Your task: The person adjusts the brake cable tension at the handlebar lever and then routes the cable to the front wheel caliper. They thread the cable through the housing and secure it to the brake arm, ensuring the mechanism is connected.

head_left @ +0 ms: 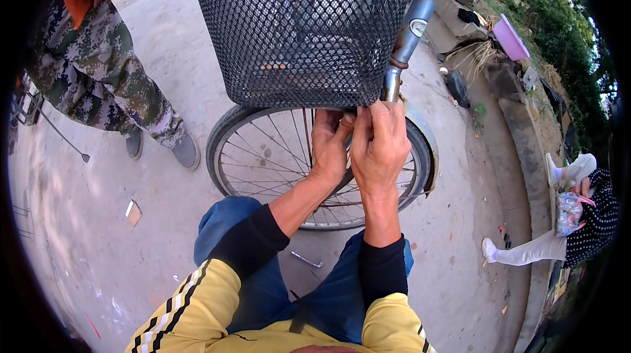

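Observation:
A bicycle front wheel (pixel 263 156) with thin spokes stands before my knees, under a black mesh basket (pixel 302 31). My left hand (pixel 328 146) and my right hand (pixel 380 146) are pressed together just beneath the basket's bottom, near the grey fork tube (pixel 411 31). The fingers of both hands are curled around some small part at the top of the wheel; the part itself is hidden by my fingers. A silver mudguard (pixel 424 142) curves over the tyre at the right.
A small metal tool (pixel 307 261) lies on the concrete between my knees. A person in camouflage trousers (pixel 112 77) stands at the left. Another person in white trousers (pixel 545 248) sits at the right kerb. A pink tub (pixel 511 37) lies far right.

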{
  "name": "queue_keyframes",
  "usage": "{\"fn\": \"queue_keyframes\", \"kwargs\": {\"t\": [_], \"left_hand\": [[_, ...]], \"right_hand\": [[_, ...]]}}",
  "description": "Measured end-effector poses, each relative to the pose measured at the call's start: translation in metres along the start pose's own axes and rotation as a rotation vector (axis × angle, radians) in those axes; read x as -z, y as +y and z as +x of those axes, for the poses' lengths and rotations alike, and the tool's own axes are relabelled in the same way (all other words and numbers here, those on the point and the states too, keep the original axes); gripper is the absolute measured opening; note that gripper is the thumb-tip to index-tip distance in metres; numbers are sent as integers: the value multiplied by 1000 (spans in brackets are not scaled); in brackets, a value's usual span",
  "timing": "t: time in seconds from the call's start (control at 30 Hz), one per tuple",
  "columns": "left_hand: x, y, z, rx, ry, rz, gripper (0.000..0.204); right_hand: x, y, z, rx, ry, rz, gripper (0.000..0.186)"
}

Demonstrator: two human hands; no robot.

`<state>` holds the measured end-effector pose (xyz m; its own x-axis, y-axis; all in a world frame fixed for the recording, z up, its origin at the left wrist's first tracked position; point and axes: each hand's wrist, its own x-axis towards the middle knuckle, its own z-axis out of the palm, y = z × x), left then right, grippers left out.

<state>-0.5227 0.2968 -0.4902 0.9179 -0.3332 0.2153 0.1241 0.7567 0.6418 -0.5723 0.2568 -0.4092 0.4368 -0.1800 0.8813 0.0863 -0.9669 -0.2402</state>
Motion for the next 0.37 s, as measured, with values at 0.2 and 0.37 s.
{"fn": "queue_keyframes", "kwargs": {"t": [0.2, 0.37], "left_hand": [[4, 0, 2, 24, -2, 12, 51], [4, -2, 2, 9, -24, -5, 53]], "right_hand": [[-2, 2, 3, -43, -2, 76, 21], [0, 1, 3, -37, 0, 54, 22]]}}
